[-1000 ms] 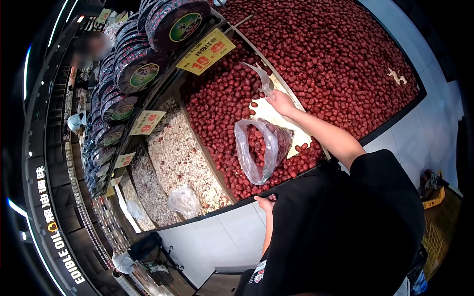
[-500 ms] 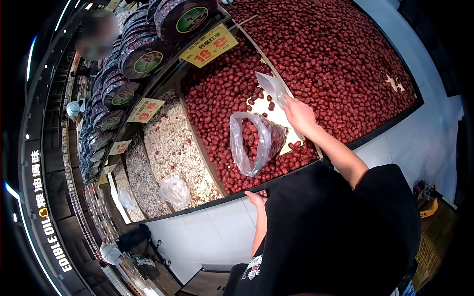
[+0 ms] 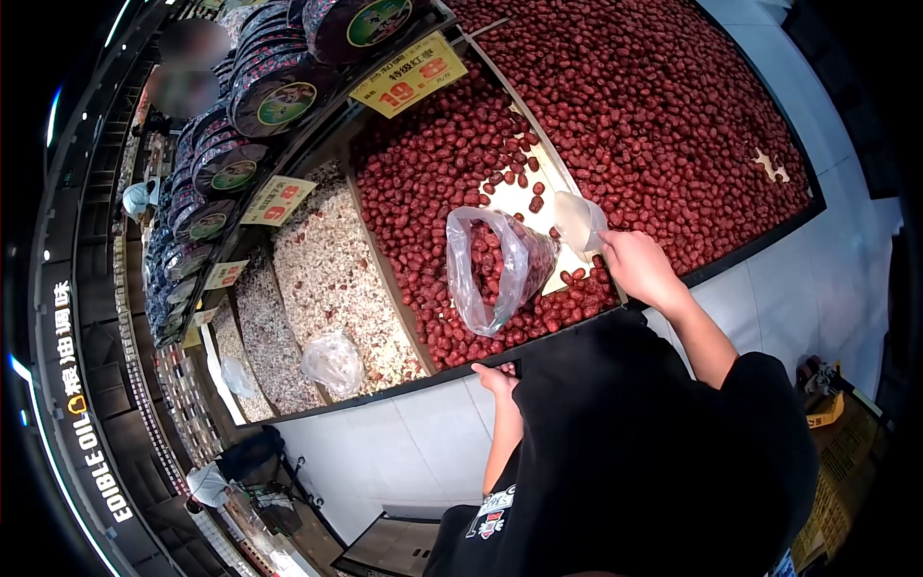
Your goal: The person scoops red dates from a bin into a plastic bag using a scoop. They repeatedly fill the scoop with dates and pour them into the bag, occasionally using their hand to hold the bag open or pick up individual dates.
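The right hand (image 3: 636, 266) grips a clear plastic scoop (image 3: 580, 220) beside the partly filled bag of red dates (image 3: 500, 269), so filling looks unfinished, while the left hand (image 3: 498, 379) curls on the bin's front edge (image 3: 452, 377).

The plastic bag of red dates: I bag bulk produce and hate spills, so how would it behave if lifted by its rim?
The plastic bag looks thin and floppy, so its mouth would probably collapse. The dates fill only its lower part, so it would likely sag bottom-heavy. Unsealed, it might spill if tipped.
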`<move>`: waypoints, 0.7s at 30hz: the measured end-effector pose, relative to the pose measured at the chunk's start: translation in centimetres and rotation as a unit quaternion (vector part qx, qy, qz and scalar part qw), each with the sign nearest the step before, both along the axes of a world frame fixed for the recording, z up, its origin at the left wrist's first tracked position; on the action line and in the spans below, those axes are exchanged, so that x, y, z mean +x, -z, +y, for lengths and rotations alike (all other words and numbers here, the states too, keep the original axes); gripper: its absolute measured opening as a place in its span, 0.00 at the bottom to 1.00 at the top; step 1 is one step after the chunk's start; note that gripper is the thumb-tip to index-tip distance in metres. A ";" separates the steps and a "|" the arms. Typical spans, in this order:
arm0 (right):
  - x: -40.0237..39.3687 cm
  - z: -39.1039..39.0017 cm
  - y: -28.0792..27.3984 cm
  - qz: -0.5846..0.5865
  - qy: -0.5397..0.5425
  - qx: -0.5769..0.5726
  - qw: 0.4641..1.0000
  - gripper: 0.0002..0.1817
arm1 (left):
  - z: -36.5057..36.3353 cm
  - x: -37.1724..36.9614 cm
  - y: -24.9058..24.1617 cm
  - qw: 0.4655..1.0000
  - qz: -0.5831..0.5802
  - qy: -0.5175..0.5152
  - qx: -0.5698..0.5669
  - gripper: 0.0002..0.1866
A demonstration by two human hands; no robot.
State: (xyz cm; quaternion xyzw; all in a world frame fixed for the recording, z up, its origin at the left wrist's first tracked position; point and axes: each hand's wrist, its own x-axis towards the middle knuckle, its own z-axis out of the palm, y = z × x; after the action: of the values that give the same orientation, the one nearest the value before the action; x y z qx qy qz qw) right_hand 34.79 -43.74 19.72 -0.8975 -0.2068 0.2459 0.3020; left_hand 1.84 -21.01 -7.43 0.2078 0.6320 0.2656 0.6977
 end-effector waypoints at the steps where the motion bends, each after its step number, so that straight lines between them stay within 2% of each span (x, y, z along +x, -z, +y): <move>1: -0.1 0.0 0.8 0.002 0.004 0.018 1.000 0.19 | -0.1 0.2 -0.4 1.000 0.007 -0.001 0.000 0.30; 8: 0.8 3.1 9.3 0.022 0.044 0.113 0.992 0.21 | 0.1 -0.6 0.7 0.999 -0.010 0.041 0.013 0.33; 11: 2.6 6.0 6.4 0.227 0.080 0.065 0.968 0.22 | -0.1 -0.1 0.2 0.999 0.007 0.040 0.018 0.34; 15: 4.9 9.8 12.2 0.094 0.054 0.106 0.988 0.23 | -0.2 0.2 -0.5 1.000 0.002 0.001 0.006 0.27; 18: 6.6 13.4 14.2 0.110 0.060 0.117 0.985 0.25 | -0.3 0.7 -0.7 0.999 0.020 -0.025 0.014 0.27; 21: 8.4 17.3 16.5 0.134 0.075 0.115 0.982 0.26 | -0.4 0.3 -0.8 1.000 -0.008 -0.003 0.019 0.26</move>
State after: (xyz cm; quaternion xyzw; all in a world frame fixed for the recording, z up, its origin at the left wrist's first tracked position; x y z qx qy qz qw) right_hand 43.18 -26.42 3.26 -0.8288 -0.1241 0.3150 0.4455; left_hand 2.11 -21.40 -6.68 0.2172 0.6214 0.2816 0.6981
